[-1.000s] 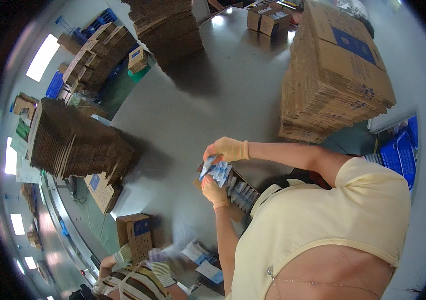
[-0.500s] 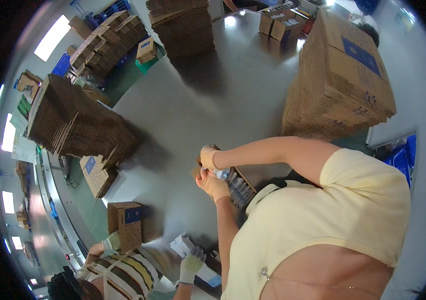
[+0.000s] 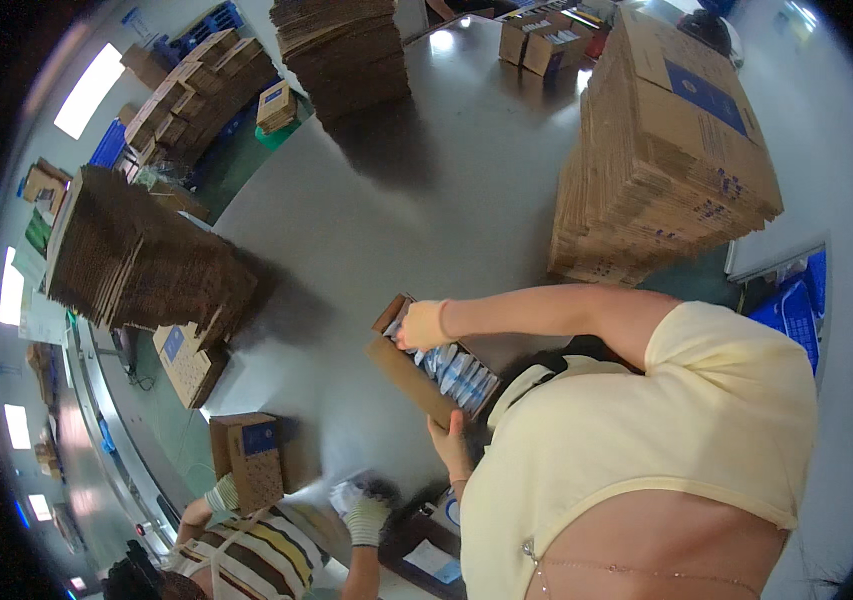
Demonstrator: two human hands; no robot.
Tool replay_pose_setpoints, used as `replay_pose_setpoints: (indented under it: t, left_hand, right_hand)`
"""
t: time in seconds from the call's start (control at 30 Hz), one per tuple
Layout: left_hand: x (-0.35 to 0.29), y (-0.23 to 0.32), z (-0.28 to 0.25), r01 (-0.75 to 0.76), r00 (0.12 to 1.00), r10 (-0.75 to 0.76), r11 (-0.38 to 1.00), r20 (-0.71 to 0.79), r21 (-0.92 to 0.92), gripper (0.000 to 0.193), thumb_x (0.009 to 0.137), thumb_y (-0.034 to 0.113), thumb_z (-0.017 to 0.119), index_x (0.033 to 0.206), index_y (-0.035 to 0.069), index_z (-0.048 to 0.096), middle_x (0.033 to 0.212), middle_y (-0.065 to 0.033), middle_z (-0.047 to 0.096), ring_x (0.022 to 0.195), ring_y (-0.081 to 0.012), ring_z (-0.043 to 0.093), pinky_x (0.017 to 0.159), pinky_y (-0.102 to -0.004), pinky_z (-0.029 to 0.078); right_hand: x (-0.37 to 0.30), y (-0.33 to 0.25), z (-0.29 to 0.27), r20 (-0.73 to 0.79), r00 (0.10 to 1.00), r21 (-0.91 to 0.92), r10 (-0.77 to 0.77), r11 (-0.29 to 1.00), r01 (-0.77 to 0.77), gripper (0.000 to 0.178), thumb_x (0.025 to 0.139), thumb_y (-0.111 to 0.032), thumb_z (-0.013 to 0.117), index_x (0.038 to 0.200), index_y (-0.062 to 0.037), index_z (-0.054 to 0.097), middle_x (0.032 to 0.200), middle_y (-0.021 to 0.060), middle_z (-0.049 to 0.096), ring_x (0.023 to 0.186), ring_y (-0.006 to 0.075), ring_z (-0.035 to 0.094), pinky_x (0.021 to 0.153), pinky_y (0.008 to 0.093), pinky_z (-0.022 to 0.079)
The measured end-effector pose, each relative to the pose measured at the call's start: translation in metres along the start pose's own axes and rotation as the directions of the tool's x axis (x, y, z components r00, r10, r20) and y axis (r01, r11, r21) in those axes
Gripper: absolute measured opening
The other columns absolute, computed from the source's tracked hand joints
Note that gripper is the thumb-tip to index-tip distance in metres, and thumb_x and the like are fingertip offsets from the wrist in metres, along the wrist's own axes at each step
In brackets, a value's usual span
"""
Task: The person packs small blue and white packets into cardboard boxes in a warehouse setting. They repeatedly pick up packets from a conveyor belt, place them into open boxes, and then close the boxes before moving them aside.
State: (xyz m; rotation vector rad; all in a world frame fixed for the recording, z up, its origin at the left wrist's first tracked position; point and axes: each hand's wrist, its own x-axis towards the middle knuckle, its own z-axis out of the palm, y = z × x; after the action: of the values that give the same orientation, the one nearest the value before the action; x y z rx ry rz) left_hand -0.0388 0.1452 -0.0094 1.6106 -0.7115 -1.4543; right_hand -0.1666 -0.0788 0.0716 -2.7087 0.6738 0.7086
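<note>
A narrow open cardboard box lies on the metal table in front of me. Inside it stands a row of clear, white-and-blue packets. My right hand reaches into the far end of the box. Its fingers are curled down among the packets there, and their tips are hidden. My left hand grips the box at its near left corner, thumb up against the wall.
Tall stacks of flattened cartons stand on the table at left, far side and right. At lower left a co-worker's gloved hand handles white packets beside an upright carton and a dark tray.
My left hand has left the far end and moved back to the box's near corner. My right hand stays at the far end, now lower among the packets. The view has shifted slightly.
</note>
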Motion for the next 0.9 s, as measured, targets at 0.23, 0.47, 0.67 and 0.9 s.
replay_pose_setpoints:
  t: [0.23,0.47,0.67,0.9]
  left_hand:
    - [0.023,0.007,0.029,0.251,0.939,-0.197,0.953,0.281,-0.17,0.039,0.084,0.016,0.071,0.116,0.007,0.052,0.091,-0.0012,0.055,0.074,-0.0144,0.053,0.061,-0.0286,0.048]
    - [0.178,0.103,0.149,0.031,0.804,-0.012,0.999,0.595,-0.021,0.048,0.081,0.014,0.064,0.124,-0.004,0.05,0.105,-0.0099,0.058,0.092,-0.0255,0.06,0.074,-0.0384,0.053]
    - [0.236,0.288,0.311,-0.628,0.72,0.624,0.772,0.303,-0.097,0.068,0.085,0.021,0.064,0.14,-0.003,0.032,0.126,-0.0201,0.049,0.11,-0.0286,0.053,0.091,-0.0354,0.045]
    - [0.022,0.392,0.398,-0.807,0.253,0.399,0.59,0.881,-0.036,0.06,0.089,0.034,0.061,0.129,-0.008,0.047,0.129,-0.017,0.053,0.107,-0.0235,0.055,0.092,-0.0332,0.043]
  right_hand:
    - [-0.14,0.0,0.061,-0.653,0.599,0.493,0.463,0.861,-0.128,0.037,0.087,-0.022,0.059,0.123,-0.0127,0.055,0.119,0.0081,0.06,0.105,0.0272,0.06,0.087,0.0401,0.049]
    - [-0.251,-0.049,0.096,-0.523,0.672,0.482,0.524,0.832,-0.275,0.036,0.083,-0.018,0.06,0.119,-0.0121,0.058,0.111,0.0091,0.065,0.085,0.0289,0.065,0.07,0.0415,0.053]
    - [-0.355,-0.075,-0.037,-0.696,0.396,0.359,0.6,0.767,-0.531,0.038,0.076,-0.018,0.061,0.112,-0.0074,0.061,0.1,0.0072,0.066,0.088,0.0246,0.063,0.074,0.0351,0.051]
    - [-0.47,-0.023,-0.011,-0.379,-0.71,0.728,0.594,-0.283,-0.625,0.058,0.084,-0.051,0.058,0.114,-0.0009,0.058,0.112,0.0186,0.059,0.099,0.0337,0.059,0.084,0.0441,0.05]
